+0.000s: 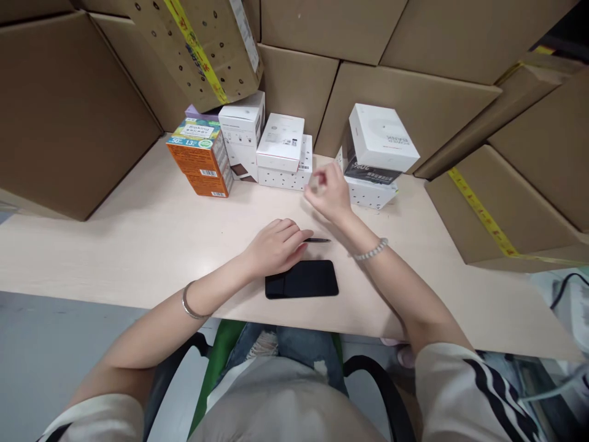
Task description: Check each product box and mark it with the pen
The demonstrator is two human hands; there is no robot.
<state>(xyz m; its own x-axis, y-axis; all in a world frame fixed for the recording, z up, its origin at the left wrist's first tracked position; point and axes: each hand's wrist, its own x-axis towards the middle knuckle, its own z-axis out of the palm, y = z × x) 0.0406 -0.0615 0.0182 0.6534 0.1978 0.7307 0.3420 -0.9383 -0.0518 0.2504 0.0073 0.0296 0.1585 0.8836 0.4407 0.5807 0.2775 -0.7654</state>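
Fingers of the left hand (pixel 278 247) narrow around the pen's (pixel 321 240) left end, grip unclear; it extends rightward, roughly along the worktop's (pixel 138 245) near edge, beyond the phone (pixel 304 281). Right hand (pixel 329 191), farther off, curls; contents unclear.

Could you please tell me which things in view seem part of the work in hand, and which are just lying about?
Probably in use:
slim dark pen-like item, at the left hand's fingertips
black phone, beside that hand

Apparently just lying about:
orange box
white power bank box
cardboard boxes

Whether the raised right hand holds anything is unclear.
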